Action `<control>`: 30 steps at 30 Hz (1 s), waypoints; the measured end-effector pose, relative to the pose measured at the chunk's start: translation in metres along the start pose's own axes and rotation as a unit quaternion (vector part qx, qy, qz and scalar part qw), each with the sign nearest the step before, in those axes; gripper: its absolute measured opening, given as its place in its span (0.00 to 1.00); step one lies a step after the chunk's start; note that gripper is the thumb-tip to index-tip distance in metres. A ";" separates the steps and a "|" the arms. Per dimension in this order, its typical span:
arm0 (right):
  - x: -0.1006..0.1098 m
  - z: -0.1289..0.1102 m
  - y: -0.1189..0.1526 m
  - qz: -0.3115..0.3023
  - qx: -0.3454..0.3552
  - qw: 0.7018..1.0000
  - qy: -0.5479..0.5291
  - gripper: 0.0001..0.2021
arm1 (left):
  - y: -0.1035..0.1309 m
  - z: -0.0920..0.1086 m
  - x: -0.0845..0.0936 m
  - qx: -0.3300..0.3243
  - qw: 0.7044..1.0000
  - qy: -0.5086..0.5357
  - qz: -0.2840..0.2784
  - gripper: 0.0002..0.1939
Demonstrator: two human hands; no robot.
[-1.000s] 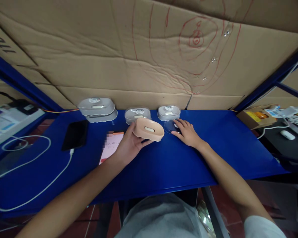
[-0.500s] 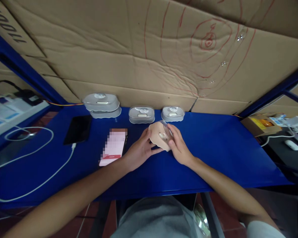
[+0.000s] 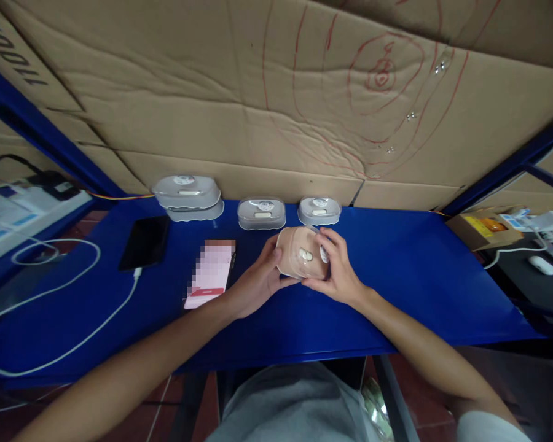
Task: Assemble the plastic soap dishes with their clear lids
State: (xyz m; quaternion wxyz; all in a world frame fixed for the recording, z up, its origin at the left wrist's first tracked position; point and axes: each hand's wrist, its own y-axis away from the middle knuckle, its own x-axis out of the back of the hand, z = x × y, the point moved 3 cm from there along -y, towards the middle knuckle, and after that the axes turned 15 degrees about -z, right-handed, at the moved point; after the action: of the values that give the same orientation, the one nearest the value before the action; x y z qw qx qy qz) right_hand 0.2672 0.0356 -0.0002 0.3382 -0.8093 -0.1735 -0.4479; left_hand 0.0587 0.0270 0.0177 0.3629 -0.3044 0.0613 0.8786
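Observation:
Between my two hands, raised over the blue table, is a beige lidded box (image 3: 295, 248) with a clear cover, a small white tab and a round sticker. My left hand (image 3: 258, 279) grips its left end, thumb on the near face and fingers underneath. At the right end my right hand (image 3: 343, 273) is closed around the cover, fingers over the top and thumb below. The sticker is partly hidden by the right fingers. Behind it stand similar grey boxes with clear lids: one grey box (image 3: 320, 212), another grey box (image 3: 262, 215), and a stack of two boxes (image 3: 188, 193).
Left of my hands lies a phone (image 3: 211, 273) with a lit, blurred screen. A dark tablet (image 3: 144, 242) with a white cable (image 3: 115, 322) is farther left. Cardboard (image 3: 203, 92) walls the back of the blue table (image 3: 419, 276). A cardboard carton (image 3: 482, 230) and white mouse (image 3: 542, 265) sit at right.
The beige box has turned in my hands, so its clear cover and sticker show more fully. My right fingers have shifted their grip, the thumb now lower. The camera view has moved slightly.

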 end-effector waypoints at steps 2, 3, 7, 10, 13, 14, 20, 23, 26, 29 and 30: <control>0.001 0.002 0.000 0.003 0.000 1.000 0.016 0.54 | 0.000 -0.001 0.000 -0.001 1.000 0.003 -0.002 0.23; 0.001 0.002 0.000 0.002 0.004 1.000 0.024 0.54 | -0.001 -0.001 0.000 -0.001 1.000 0.004 -0.002 0.23; 0.000 -0.002 -0.001 -0.015 0.014 0.999 0.038 0.52 | -0.001 -0.003 0.001 0.010 1.000 -0.001 0.008 0.25; -0.001 -0.005 -0.003 -0.019 -0.016 1.000 0.017 0.50 | 0.000 -0.005 0.001 0.016 1.000 0.004 0.008 0.25; -0.001 -0.005 -0.006 -0.016 -0.009 1.000 -0.010 0.46 | 0.000 -0.005 0.000 0.014 1.000 0.013 0.014 0.23; 0.000 -0.004 -0.006 -0.017 -0.003 1.000 -0.022 0.45 | 0.000 -0.005 0.001 0.014 1.000 0.016 0.021 0.22; -0.002 0.008 -0.004 -0.028 -0.007 0.998 -0.058 0.45 | -0.001 0.000 0.005 0.002 0.999 0.002 0.046 0.20; -0.002 0.007 -0.002 -0.021 0.003 0.999 -0.046 0.48 | -0.001 0.001 0.004 0.002 0.999 -0.013 0.034 0.22; 0.000 0.003 -0.001 0.000 0.024 1.000 -0.018 0.49 | 0.000 0.000 0.003 -0.002 1.000 -0.013 0.025 0.22; 0.001 0.002 -0.001 0.002 0.014 1.000 -0.015 0.50 | 0.000 -0.002 0.004 -0.007 1.000 -0.012 0.015 0.21; 0.001 0.002 -0.002 0.004 0.010 1.000 -0.019 0.51 | 0.000 -0.003 0.005 -0.008 1.000 -0.014 0.010 0.21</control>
State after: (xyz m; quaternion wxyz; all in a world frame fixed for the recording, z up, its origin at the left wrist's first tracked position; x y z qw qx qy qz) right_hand 0.2678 0.0383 0.0004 0.3449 -0.8149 -0.1811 -0.4291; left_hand 0.0572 0.0295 0.0126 0.3526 -0.2940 0.0522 0.8868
